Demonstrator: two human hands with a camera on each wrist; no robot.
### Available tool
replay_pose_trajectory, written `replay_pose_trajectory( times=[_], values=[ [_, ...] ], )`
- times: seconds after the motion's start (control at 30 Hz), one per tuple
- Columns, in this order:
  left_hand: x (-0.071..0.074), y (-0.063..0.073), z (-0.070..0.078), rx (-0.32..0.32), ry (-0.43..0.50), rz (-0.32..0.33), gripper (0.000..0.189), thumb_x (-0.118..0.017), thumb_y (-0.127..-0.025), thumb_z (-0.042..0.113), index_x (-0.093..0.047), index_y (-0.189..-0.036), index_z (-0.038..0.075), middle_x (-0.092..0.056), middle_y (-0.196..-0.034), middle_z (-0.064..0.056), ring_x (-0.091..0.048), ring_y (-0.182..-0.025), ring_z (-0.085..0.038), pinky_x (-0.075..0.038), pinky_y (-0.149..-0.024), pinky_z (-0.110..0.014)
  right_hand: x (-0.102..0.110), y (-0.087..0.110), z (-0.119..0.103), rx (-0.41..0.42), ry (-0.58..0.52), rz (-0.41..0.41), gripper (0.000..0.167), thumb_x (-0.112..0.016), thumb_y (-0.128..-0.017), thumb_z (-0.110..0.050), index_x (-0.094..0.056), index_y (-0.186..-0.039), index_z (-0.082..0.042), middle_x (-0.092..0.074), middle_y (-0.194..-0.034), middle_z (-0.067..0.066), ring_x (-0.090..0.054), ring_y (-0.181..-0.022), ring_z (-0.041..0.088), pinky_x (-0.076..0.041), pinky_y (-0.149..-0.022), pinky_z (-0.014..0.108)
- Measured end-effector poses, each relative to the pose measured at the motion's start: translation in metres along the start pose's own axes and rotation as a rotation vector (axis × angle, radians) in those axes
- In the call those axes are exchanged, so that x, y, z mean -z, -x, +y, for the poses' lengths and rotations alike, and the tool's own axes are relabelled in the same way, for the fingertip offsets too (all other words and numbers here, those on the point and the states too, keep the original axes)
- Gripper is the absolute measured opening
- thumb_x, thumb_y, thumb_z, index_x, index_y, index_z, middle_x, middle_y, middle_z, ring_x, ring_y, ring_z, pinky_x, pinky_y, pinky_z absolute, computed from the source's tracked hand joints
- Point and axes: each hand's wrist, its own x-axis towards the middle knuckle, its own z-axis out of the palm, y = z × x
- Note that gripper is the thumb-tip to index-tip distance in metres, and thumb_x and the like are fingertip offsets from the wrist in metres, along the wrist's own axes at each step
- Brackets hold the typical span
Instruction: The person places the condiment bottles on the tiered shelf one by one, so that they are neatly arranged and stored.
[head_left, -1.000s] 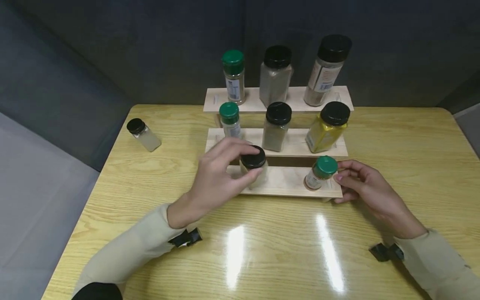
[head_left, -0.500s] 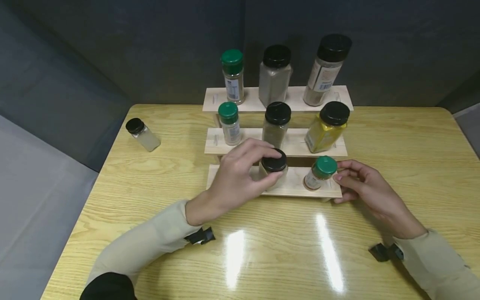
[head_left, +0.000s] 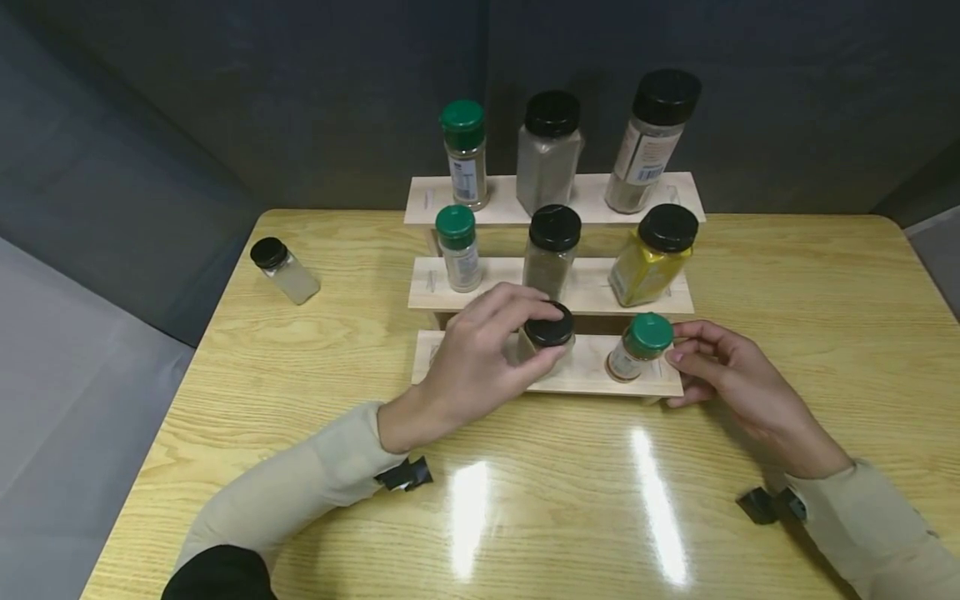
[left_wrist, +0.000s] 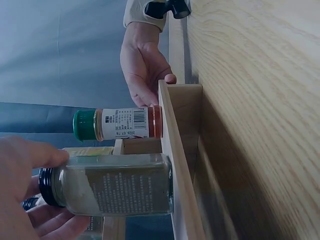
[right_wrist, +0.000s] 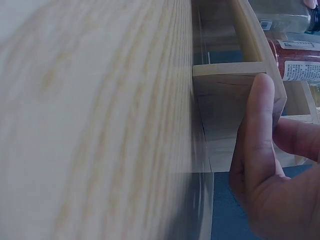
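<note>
My left hand (head_left: 480, 358) holds a glass spice jar (left_wrist: 120, 185) by its black lid, thumb on the near side and fingers over the far side. In the left wrist view the jar's base is right at the lowest shelf of a three-tier wooden spice rack (head_left: 589, 367). My right hand (head_left: 735, 375) pinches the right end of that same shelf, the thumb above and a finger (right_wrist: 260, 110) below the board. Just left of it, on the shelf, stands a small green-capped spice bottle (head_left: 637, 350) with reddish contents.
Green- and black-capped jars stand on the upper two tiers, among them a yellow-labelled jar (head_left: 652, 258) and a tall shaker (head_left: 648, 150). A small black-capped jar (head_left: 288, 271) is alone at the table's back left. Dark cloth (head_left: 337, 100) hangs behind the table (head_left: 360, 333).
My left hand has moved the black-lidded jar rightward along the lowest shelf, to the middle; in the last half second it has hardly moved. The right hand keeps its place.
</note>
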Motion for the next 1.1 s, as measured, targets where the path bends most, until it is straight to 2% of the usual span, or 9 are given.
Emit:
replay_pose_trajectory(
  times=[0.27, 0.43, 0.53, 0.67, 0.8, 0.87, 0.97, 1.1],
  values=[
    [0.0, 0.001, 0.0, 0.006, -0.004, -0.005, 0.032, -0.092, -0.089, 0.01, -0.074, -0.114, 0.001, -0.072, -0.122, -0.015, -0.069, -0.115, -0.027, -0.053, -0.107, -0.024, 0.0, 0.0, 0.001, 0.016, -0.012, -0.005, 0.025, -0.058, -0.109, 0.009, -0.065, -0.124, -0.009, -0.066, -0.105, 0.009, -0.069, -0.08, 0.019, -0.069, -0.067, 0.038],
    [0.0, 0.004, -0.001, 0.011, -0.019, 0.003, 0.041, -0.092, -0.089, 0.012, -0.072, -0.122, 0.001, -0.072, -0.125, -0.014, -0.069, -0.118, -0.025, -0.052, -0.11, -0.026, 0.0, 0.0, 0.001, 0.023, -0.007, -0.004, 0.025, -0.058, -0.109, 0.009, -0.065, -0.124, -0.009, -0.066, -0.105, 0.009, -0.066, -0.079, 0.017, -0.068, -0.067, 0.038],
    [0.001, 0.006, 0.0, 0.01, -0.013, 0.028, 0.043, -0.092, -0.089, 0.013, -0.072, -0.124, 0.001, -0.071, -0.128, -0.015, -0.069, -0.121, -0.025, -0.054, -0.107, -0.027, 0.0, 0.0, 0.001, 0.019, -0.009, -0.002, 0.025, -0.058, -0.109, 0.009, -0.065, -0.124, -0.009, -0.066, -0.105, 0.009, -0.068, -0.08, 0.018, -0.068, -0.067, 0.038],
    [0.009, 0.01, 0.0, -0.005, 0.024, 0.094, 0.033, -0.088, -0.09, 0.01, -0.074, -0.119, 0.001, -0.071, -0.128, -0.018, -0.069, -0.121, -0.03, -0.057, -0.105, -0.032, 0.0, 0.0, 0.002, 0.016, -0.008, -0.002, 0.024, -0.059, -0.109, 0.008, -0.065, -0.125, -0.009, -0.066, -0.105, 0.009, -0.069, -0.081, 0.019, -0.069, -0.067, 0.038],
    [0.025, 0.014, -0.006, -0.026, 0.055, 0.183, 0.023, -0.081, -0.092, 0.005, -0.075, -0.112, -0.003, -0.072, -0.123, -0.023, -0.07, -0.117, -0.036, -0.057, -0.107, -0.041, -0.001, -0.001, 0.001, 0.013, 0.005, -0.003, 0.022, -0.061, -0.109, 0.006, -0.064, -0.126, -0.009, -0.066, -0.106, 0.009, -0.068, -0.083, 0.018, -0.069, -0.068, 0.038],
    [0.037, 0.017, -0.012, -0.024, 0.055, 0.243, 0.02, -0.078, -0.093, 0.005, -0.075, -0.109, -0.006, -0.073, -0.12, -0.025, -0.071, -0.114, -0.04, -0.058, -0.103, -0.041, -0.002, -0.001, 0.001, 0.009, 0.005, -0.003, 0.022, -0.061, -0.109, 0.006, -0.064, -0.126, -0.009, -0.066, -0.106, 0.009, -0.067, -0.084, 0.017, -0.069, -0.069, 0.038],
    [0.061, 0.022, -0.028, 0.016, 0.04, 0.356, 0.019, -0.074, -0.096, 0.009, -0.076, -0.105, -0.008, -0.074, -0.117, -0.025, -0.071, -0.11, -0.038, -0.06, -0.097, -0.036, -0.001, -0.001, 0.001, 0.01, -0.003, -0.005, 0.023, -0.06, -0.109, 0.006, -0.064, -0.125, -0.009, -0.065, -0.106, 0.009, -0.064, -0.082, 0.016, -0.069, -0.069, 0.038],
    [0.096, 0.032, -0.057, 0.089, -0.009, 0.497, 0.023, -0.072, -0.099, 0.013, -0.076, -0.103, -0.009, -0.075, -0.113, -0.023, -0.07, -0.109, -0.031, -0.06, -0.093, -0.029, 0.0, 0.0, 0.002, 0.01, -0.019, -0.005, 0.025, -0.059, -0.109, 0.008, -0.065, -0.125, -0.01, -0.065, -0.106, 0.008, -0.059, -0.08, 0.015, -0.069, -0.068, 0.037]
  ],
)
